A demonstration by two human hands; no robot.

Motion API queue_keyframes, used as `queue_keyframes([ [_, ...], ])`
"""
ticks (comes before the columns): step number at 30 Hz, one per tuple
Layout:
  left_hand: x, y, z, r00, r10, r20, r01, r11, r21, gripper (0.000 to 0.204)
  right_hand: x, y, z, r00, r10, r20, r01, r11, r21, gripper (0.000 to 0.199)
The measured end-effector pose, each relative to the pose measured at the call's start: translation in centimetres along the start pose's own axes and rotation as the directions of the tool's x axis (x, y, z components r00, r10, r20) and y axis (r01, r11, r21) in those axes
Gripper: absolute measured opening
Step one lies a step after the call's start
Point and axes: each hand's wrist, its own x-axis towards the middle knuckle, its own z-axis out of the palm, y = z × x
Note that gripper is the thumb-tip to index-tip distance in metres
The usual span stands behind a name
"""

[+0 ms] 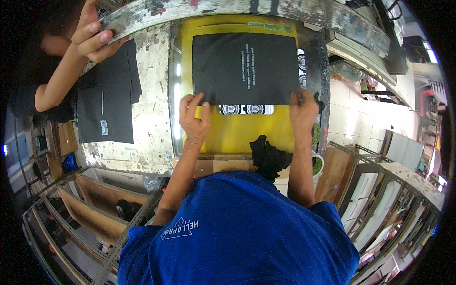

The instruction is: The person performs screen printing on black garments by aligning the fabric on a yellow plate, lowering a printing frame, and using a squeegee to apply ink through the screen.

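Observation:
A flat black sheet (221,69) with small white lettering lies over a yellow board (237,135). My left hand (194,121) holds its near left corner between thumb and fingers. At the near right corner, my right hand (304,111) pinches the sheet, its fingertips partly hidden. White strips with black round patterns (247,109) show from under the sheet's near edge and beside its right edge.
Another person's hand (92,40) grips a raised, paint-stained frame (218,10) across the far side. Black printed sheets (104,114) lie on the stained table at left. A crumpled black cloth (270,156) sits near my right forearm. Metal racks (375,185) stand at right.

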Motion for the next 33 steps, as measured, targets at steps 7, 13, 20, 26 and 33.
queue_keyframes([
  [7,2.2,-4.5,0.7,0.999,0.023,0.025,-0.026,0.988,0.153,0.047,12.7,6.9,0.4,0.977,-0.194,-0.086,0.179,0.972,-0.152,0.041],
  [13,2.1,-5.0,0.7,0.989,0.005,0.145,-0.038,0.974,0.224,0.048,15.7,5.3,1.0,0.976,-0.123,0.18,0.164,0.959,-0.232,0.081],
  [20,2.1,-5.0,0.7,0.984,0.036,0.176,-0.079,0.966,0.245,0.046,16.0,7.3,2.1,0.967,-0.201,0.159,0.239,0.931,-0.275,0.091],
  [26,2.2,-4.6,0.5,0.979,0.049,0.197,-0.103,0.956,0.276,0.048,17.4,6.4,1.7,0.952,-0.273,0.138,0.287,0.953,-0.094,0.046],
  [33,2.3,-4.0,0.4,0.983,0.037,0.182,-0.082,0.966,0.244,0.047,19.1,6.9,2.6,0.903,-0.379,0.201,0.404,0.91,-0.095,0.03],
])
